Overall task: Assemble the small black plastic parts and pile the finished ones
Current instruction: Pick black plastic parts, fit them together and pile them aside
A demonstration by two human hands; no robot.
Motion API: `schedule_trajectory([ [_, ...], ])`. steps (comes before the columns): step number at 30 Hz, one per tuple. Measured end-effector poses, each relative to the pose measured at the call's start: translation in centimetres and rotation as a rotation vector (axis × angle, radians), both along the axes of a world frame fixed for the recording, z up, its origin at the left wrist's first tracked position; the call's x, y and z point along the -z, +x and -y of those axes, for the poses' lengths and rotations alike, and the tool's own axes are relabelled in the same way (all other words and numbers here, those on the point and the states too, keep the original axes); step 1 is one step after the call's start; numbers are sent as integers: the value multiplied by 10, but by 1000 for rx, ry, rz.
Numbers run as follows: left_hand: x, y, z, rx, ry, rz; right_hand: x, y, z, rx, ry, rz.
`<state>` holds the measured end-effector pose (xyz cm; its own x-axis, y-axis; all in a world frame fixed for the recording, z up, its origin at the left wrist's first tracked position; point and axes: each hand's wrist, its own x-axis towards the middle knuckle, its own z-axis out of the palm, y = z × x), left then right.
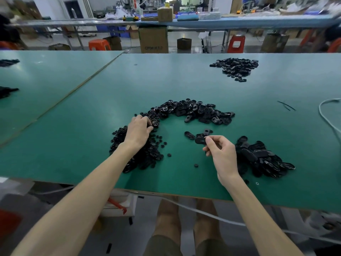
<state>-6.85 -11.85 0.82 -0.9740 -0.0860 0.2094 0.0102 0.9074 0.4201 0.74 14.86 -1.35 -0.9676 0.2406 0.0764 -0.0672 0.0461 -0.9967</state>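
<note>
Now left hand (138,130) curls over pile (149,152); right hand (221,155) pinches oval part (200,140).

Two hands work: the left hand (137,132) and the right hand (221,154), which pinches one oval part (200,140). Four heaps of black parts lie on the green table (166,80): centre heap (193,111), left heap (153,154), lower-right heap (262,159), upper-right heap (234,67). Two more dark heaps sit at the frame's left edge, upper (8,62) and lower (7,91).

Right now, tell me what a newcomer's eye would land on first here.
The heaps of small black plastic parts arcing across the green table stand out first. Next, the left hand picks at the left heap, and the right hand pinches an oval piece near the centre.
</note>
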Motion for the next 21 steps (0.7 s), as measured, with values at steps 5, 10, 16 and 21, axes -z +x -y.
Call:
schedule_trajectory([
  [5,-4,9,-16,61,166,-29,-1,1,0,-9,0,2],
  [10,-7,14,-31,127,277,-30,-1,2,-1,-5,3,-5],
  [16,-15,20,-44,153,277,-77,-2,3,0,-5,7,-1],
  [21,-18,26,-50,126,205,-102,-2,4,0,-6,18,-7],
])
